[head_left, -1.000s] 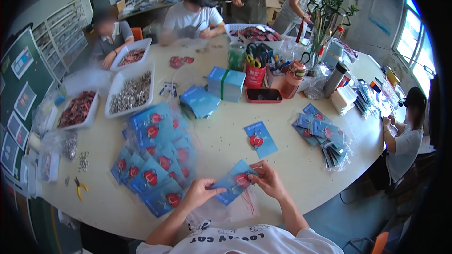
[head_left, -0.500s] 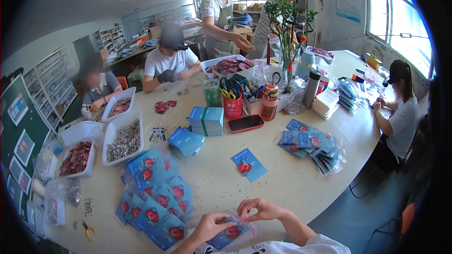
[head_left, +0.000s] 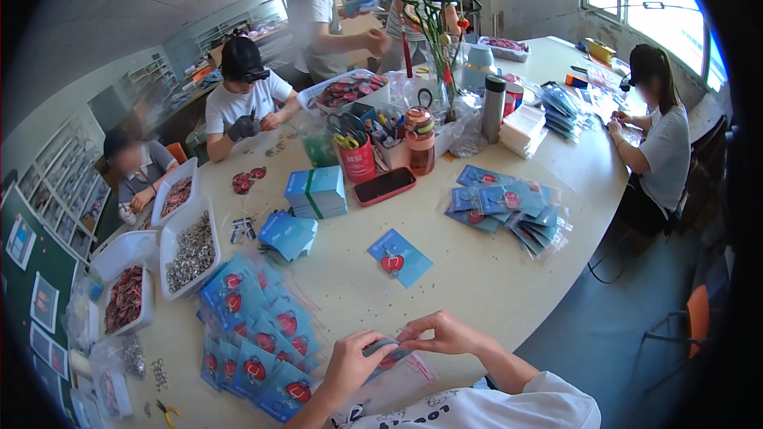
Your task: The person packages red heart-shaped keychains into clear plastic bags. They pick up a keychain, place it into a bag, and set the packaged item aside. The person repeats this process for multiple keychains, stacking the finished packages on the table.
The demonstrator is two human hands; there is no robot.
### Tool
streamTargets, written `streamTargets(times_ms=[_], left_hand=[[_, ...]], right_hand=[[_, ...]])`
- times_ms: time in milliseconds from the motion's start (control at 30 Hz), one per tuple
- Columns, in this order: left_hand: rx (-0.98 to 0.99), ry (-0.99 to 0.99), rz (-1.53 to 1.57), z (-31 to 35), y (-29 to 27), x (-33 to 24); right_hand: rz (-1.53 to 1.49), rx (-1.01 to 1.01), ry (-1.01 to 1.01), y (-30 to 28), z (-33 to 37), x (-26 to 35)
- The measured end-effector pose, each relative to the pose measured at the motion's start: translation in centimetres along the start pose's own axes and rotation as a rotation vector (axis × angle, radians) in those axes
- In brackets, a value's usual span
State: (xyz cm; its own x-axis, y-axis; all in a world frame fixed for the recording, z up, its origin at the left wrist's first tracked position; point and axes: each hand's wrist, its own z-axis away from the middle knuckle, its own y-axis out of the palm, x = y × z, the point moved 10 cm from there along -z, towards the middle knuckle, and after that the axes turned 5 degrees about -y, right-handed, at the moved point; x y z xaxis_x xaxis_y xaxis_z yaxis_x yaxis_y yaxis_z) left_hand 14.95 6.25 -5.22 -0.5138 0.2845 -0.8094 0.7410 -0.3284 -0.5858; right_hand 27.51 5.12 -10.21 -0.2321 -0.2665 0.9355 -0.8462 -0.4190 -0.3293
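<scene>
We hold 1 blue card above the near edge of the table, in front of the shirt. Our left hand pinches the card between thumb and fingers. The fingers of our right hand are drawn together, pinching at its right end. A clear plastic bag with a red stripe lies just beside the card; we cannot tell whether the card is inside it.

Labels and printing: the shirt carries dark lettering and outline drawings, partly folded. The red cup bears pale characters. A loose card has small pale print, too fine for us to read, and lies flat beyond our hands.

Materials and shapes: the loose card is rectangular and carries a rounded red pendant with a metal ring. To our left, bagged cards overlap in a glossy heap; a 2nd heap lies to the right. A green band wraps a block of blue cards. The white plastic tray contains shiny metal parts. Yellow-handled pliers rest near the lower left edge.
</scene>
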Motion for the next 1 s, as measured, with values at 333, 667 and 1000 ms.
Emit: streamTargets(times_ms=[333,667,1000], left_hand=[[-0.391,0.238,-0.316,-6.4,-3.4,2.6],[-0.133,0.106,-0.554,-12.9,1.3,8.6],[-0.060,0.148,-0.436,-11.4,6.6,9.3]], right_hand=[[-0.002,-0.965,-0.212,-27.3,7.2,-4.2],[1.543,-1.086,0.173,-25.1,0.1,-0.1],[0.743,-0.400,0.184,-9.4,-9.6,-10.5]])
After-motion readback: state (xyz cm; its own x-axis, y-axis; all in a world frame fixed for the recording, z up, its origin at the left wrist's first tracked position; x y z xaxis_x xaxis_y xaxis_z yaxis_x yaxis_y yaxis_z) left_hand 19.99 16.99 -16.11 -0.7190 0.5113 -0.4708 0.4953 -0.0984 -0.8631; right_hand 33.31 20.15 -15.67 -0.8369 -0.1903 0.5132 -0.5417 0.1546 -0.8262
